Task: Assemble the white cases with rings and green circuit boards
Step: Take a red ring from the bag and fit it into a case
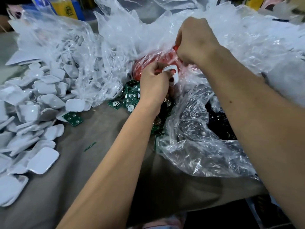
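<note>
My left hand [152, 83] grips a white case [171, 72] with a hole at its top, held over a heap of red rings [148, 63] in a plastic bag. My right hand [194, 42] is curled above it, pinching something red [176, 47] at the bag's edge; what exactly is hidden. Green circuit boards [130, 96] lie in a pile just left of my left hand, with one stray board [73, 119] further left. Several white cases [33, 116] are heaped on the left of the table.
Crumpled clear plastic bags [99, 55] cover the back and right of the grey table [99, 162]. A bag at the right holds dark parts [219, 119]. A thin green sliver [90, 146] lies on the cloth. Yellow and blue containers [66, 7] stand at the far back.
</note>
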Action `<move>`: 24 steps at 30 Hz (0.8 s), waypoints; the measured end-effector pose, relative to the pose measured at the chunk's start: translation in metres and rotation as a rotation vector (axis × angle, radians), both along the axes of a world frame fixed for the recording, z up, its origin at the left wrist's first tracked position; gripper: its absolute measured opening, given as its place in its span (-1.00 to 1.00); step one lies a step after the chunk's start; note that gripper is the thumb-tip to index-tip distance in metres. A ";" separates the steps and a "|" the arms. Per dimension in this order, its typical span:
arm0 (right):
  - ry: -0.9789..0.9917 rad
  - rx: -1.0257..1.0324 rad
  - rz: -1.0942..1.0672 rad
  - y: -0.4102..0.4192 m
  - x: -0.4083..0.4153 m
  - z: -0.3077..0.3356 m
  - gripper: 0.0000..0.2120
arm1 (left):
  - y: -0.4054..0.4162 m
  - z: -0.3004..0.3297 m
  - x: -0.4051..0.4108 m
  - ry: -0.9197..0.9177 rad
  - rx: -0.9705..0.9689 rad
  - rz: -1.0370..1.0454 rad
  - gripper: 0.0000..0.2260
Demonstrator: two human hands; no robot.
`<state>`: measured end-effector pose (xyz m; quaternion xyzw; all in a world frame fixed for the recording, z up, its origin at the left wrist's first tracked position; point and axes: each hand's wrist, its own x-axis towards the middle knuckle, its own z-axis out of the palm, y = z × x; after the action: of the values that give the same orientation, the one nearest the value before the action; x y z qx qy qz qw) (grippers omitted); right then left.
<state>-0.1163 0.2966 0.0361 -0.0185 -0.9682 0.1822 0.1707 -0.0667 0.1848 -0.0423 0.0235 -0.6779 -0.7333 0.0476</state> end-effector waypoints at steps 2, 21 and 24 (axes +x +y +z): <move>0.049 -0.049 -0.052 -0.008 0.002 0.000 -0.74 | -0.003 0.000 0.000 -0.005 -0.013 0.052 -0.87; 0.349 -0.631 0.189 -0.041 0.037 -0.010 -0.86 | -0.055 -0.002 0.013 -0.018 -0.033 0.130 -0.84; 0.154 -0.969 0.371 -0.065 0.051 -0.038 -0.83 | -0.080 -0.013 0.019 0.016 -0.148 0.177 -0.86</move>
<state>-0.0651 0.2314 -0.0022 0.0901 -0.7445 0.6371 0.1781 -0.0479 0.1050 -0.0552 0.0736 -0.7251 -0.6742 0.1192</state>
